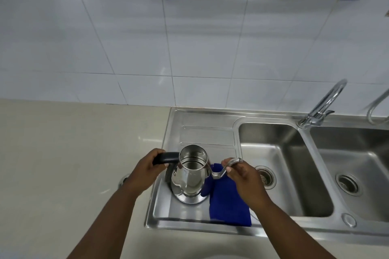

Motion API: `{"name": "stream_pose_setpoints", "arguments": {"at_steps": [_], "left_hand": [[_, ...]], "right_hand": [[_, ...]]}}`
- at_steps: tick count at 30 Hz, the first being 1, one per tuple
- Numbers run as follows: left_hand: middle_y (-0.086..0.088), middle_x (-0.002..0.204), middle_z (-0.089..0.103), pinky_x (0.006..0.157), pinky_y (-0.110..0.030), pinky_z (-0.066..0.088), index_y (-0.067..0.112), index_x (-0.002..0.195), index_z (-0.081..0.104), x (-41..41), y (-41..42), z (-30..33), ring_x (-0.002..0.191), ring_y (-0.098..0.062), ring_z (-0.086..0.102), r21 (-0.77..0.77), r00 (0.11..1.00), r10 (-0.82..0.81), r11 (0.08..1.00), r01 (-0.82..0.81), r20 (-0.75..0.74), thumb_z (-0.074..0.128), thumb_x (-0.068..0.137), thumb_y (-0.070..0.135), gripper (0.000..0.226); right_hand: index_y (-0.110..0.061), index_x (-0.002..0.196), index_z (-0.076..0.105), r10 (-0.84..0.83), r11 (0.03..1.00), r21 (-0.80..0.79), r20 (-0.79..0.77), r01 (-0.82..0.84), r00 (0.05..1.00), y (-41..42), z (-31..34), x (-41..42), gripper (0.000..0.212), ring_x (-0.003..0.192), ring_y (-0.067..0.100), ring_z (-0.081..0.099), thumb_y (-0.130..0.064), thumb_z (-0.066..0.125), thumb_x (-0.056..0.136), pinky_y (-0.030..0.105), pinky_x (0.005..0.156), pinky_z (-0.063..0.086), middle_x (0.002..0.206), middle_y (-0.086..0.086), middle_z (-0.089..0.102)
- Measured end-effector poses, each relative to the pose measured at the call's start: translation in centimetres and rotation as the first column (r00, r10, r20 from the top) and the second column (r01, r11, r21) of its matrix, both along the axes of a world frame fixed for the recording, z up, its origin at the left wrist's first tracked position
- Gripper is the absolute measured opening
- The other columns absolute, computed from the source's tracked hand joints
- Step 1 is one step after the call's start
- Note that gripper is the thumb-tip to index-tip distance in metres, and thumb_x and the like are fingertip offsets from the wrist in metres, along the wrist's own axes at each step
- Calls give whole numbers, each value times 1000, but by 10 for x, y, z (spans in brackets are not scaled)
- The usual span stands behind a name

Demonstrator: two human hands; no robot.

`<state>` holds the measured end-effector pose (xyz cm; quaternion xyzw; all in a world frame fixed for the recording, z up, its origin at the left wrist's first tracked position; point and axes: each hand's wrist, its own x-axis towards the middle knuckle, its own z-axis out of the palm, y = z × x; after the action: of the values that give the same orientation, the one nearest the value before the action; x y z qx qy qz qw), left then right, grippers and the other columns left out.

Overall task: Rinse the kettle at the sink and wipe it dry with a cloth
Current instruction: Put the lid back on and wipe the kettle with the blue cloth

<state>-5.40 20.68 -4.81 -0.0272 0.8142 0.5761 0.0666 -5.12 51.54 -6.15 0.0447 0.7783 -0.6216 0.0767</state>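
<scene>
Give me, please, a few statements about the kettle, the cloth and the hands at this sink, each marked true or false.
1. The left hand grips the kettle by its black handle. True.
2. The right hand holds the faucet. False: it holds the kettle's spout; the faucet is untouched.
3. The kettle has its lid on. False: its top is open.
4. The blue cloth lies on the drainboard beside the kettle. True.

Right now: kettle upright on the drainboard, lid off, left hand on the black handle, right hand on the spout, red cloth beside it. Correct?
One error: the cloth is blue, not red, as the head view shows. The rest holds: the kettle stands upright on the drainboard with no lid, left hand on the black handle, right hand on the spout.
</scene>
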Motion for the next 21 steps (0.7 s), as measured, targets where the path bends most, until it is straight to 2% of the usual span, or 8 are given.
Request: {"name": "stream_pose_setpoints", "arguments": {"at_steps": [2,6,12,15,18,21], "left_hand": [[2,91,64,76,-14,46,23,99,61,-1,-4,-4,81,0,59,9,1000,-8,1000,8,1,64,88,2,24],[3,91,65,80,-22,45,28,98,61,-3,-9,-12,83,-5,59,24,1000,-17,1000,17,2,65,88,5,26],[9,94,67,82,-19,45,37,98,60,-6,-6,-18,89,-3,61,29,997,-61,998,62,-36,67,87,6,34],[13,113,66,93,-17,44,33,117,59,-5,-13,-20,108,1,60,25,996,-81,996,82,-46,71,83,6,45],[12,132,57,105,-24,36,22,137,48,0,-36,-30,125,1,49,-77,999,-30,997,27,-34,72,81,2,64],[7,133,55,107,-34,38,22,133,52,12,-71,-47,125,-11,49,-239,996,94,967,-92,-3,70,81,1,59]], "right_hand": [[-19,113,72,1,999,33,-9,0,1000,-4,-2,1,23,113,11,66,-11,62,94,44,106,50,115,-6,74],[-21,112,72,-21,999,42,-24,22,999,-5,-5,2,23,112,10,66,-11,62,94,44,106,50,114,-6,74],[-21,110,72,-32,998,54,-70,36,997,1,-13,1,23,113,16,67,-9,62,94,50,105,50,113,-2,74],[-21,111,72,-27,997,66,-77,32,997,1,-15,1,23,113,14,67,-10,61,94,48,105,50,114,-4,74],[-23,113,71,-1,992,126,-86,12,996,1,-17,0,24,113,11,66,-13,60,95,42,105,51,116,-8,73],[-25,114,70,20,985,171,-86,-5,996,3,-17,-1,24,114,10,65,-14,58,96,37,104,51,117,-9,72]]}}
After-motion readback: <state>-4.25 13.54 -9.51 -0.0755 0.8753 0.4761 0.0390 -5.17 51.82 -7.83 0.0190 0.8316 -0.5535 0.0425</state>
